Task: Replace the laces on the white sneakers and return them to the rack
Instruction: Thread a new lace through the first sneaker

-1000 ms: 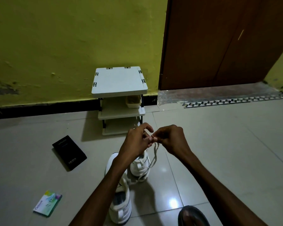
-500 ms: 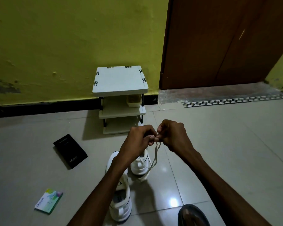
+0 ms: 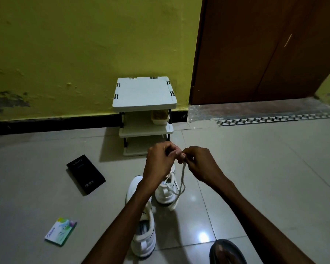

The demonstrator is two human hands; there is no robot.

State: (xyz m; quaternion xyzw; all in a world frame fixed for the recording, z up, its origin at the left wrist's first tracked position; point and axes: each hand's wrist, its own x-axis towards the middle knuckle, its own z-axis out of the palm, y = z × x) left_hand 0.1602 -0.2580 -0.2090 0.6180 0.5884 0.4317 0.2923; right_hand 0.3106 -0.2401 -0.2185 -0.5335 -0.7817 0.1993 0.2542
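Two white sneakers stand on the tiled floor. The nearer sneaker [image 3: 144, 231] lies partly under my left forearm; the farther sneaker [image 3: 165, 191] sits just below my hands. A white lace [image 3: 182, 180] rises from the farther sneaker and hangs in a loop. My left hand [image 3: 159, 161] and my right hand [image 3: 200, 164] meet above that shoe, and both pinch the lace's upper end between fingertips. The white shoe rack [image 3: 144, 93] stands against the yellow wall beyond the hands.
A black phone box [image 3: 85, 174] lies on the floor to the left, and a small green-and-white packet [image 3: 61, 231] nearer the left front. A pale container [image 3: 160, 116] sits on the rack's middle shelf. A brown door [image 3: 265, 48] is at the right. A dark shoe toe [image 3: 227, 252] shows at the bottom.
Both hands stay together above the farther sneaker, pinching the lace; the fingers have shifted slightly along its end. The sneakers have not moved.
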